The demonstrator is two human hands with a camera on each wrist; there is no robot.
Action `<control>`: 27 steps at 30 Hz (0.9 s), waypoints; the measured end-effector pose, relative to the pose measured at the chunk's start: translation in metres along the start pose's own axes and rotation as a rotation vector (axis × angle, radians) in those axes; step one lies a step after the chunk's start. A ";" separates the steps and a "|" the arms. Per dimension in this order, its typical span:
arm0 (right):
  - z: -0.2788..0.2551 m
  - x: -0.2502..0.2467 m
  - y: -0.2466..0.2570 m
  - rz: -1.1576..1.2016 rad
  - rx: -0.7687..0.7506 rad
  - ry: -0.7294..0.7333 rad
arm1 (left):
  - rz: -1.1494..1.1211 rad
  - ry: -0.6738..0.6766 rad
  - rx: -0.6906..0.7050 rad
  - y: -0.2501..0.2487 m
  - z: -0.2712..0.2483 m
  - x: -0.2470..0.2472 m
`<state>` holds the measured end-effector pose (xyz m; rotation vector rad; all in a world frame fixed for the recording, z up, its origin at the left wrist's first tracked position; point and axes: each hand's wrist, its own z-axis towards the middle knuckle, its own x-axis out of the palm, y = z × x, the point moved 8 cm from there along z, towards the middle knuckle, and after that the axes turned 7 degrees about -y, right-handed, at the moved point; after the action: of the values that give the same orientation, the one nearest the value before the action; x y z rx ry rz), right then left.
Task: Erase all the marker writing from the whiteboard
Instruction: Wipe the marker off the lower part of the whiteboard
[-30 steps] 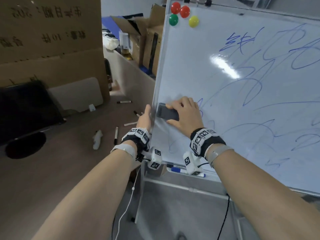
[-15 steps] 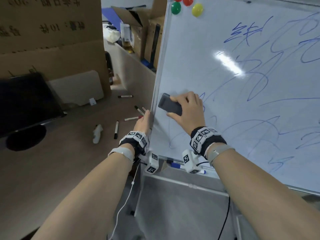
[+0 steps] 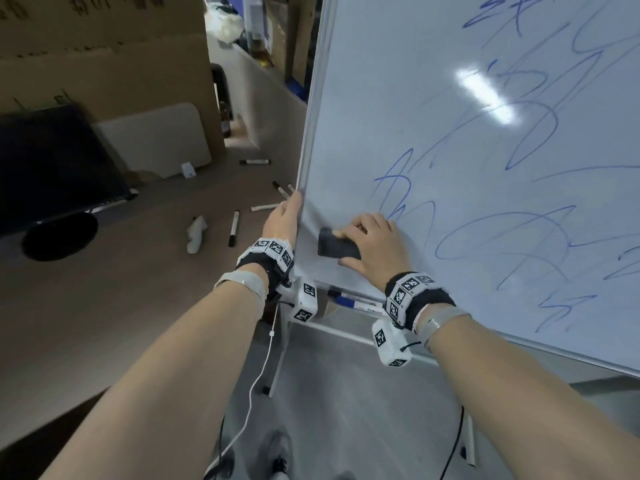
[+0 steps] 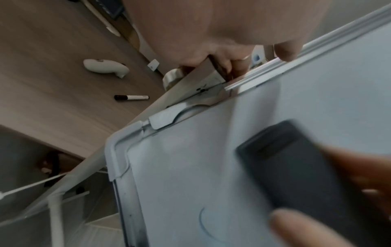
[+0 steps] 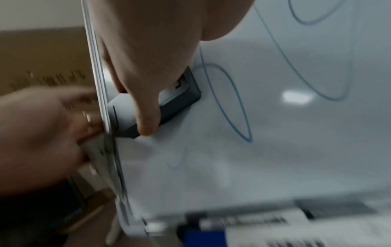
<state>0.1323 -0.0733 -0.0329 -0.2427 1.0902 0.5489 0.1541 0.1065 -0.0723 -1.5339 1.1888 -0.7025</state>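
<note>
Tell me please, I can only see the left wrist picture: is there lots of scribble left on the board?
Observer: Yes. Blue writing covers most of the whiteboard, up and to the right of the eraser.
Operator: Which hand has the eraser?
Observer: The right hand grips it, flat against the board near the lower left corner.
Operator: Is there a pen on the board's shelf?
Observer: Yes, a blue marker lies in the tray just below the right hand.
</note>
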 end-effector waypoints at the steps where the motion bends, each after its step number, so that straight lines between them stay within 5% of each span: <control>1: 0.010 -0.014 -0.006 0.005 0.033 -0.056 | -0.020 -0.022 -0.028 0.003 0.001 -0.002; 5: 0.038 -0.061 -0.031 0.047 0.175 -0.246 | -0.084 -0.102 -0.131 0.021 0.007 -0.005; 8: 0.033 -0.055 -0.035 0.080 0.200 -0.265 | -0.054 -0.133 -0.077 0.021 0.004 -0.004; 14: -0.012 0.013 -0.004 0.029 0.089 -0.022 | 0.079 -0.191 0.186 0.029 0.005 -0.008; 21: -0.048 0.046 0.010 -0.018 0.030 0.143 | 0.092 -0.196 0.206 0.030 0.000 -0.013; 27: -0.005 -0.057 -0.025 -0.112 0.075 -0.199 | 0.115 -0.193 0.069 0.023 -0.004 -0.011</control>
<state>0.1219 -0.1142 0.0138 -0.1782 0.8969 0.4212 0.1397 0.1157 -0.0910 -1.4297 1.0871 -0.5029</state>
